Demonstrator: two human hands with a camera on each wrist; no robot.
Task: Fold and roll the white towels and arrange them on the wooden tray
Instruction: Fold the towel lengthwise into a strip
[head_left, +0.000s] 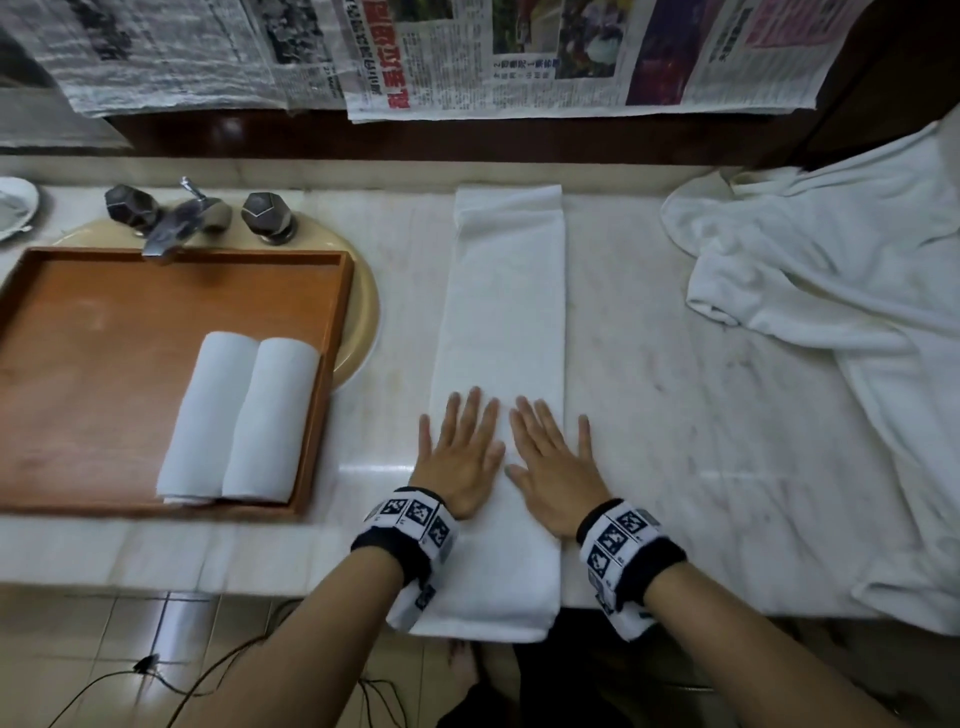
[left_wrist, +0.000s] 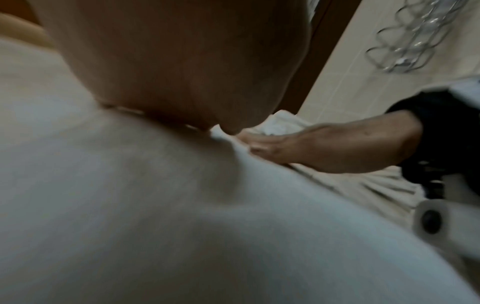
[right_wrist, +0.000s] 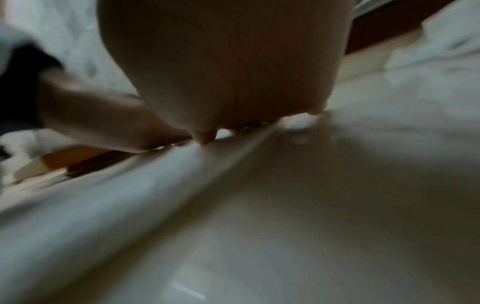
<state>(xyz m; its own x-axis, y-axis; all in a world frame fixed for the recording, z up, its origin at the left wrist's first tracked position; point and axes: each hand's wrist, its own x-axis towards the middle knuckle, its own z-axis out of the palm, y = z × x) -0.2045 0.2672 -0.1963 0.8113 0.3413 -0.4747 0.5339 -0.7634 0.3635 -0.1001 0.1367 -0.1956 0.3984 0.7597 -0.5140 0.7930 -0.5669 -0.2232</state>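
While both hands lie flat side by side, the left hand (head_left: 464, 457) and right hand (head_left: 551, 464) press palms-down on the near part of the folded towel (head_left: 506, 332), a long narrow white strip running away from the person across the marble desk (head_left: 701, 415). Grip state: both wide, fingers straight and spread, nothing pinched or held. Right hand's outer finger hangs over the strip's right edge onto the desk. Strip's near end overhangs the desk's front edge; far end shows a folded-over layer.

Left of the strip, the wooden tray (head_left: 104, 332) sits over a cream basin (head_left: 363, 312), with two rolled towels (head_left: 239, 415) lying touching each other in its near right corner. Faucet (head_left: 174, 223) with two dark knobs stands just behind the tray. Well to the right, a loose pile of white towels (head_left: 831, 270) lies crumpled on the desk. Newspaper sheets (head_left: 467, 52) hang on the wall behind.

Left wrist view is blurred: palm of the left hand (left_wrist: 182, 61) down on white cloth, right hand (left_wrist: 324, 148) just beside it, flat on the same cloth. Right wrist view is also blurred: right hand (right_wrist: 233, 61) flat over the towel edge and desk, left hand (right_wrist: 98, 115) beside it. Both wrists wear marker-patterned bands.
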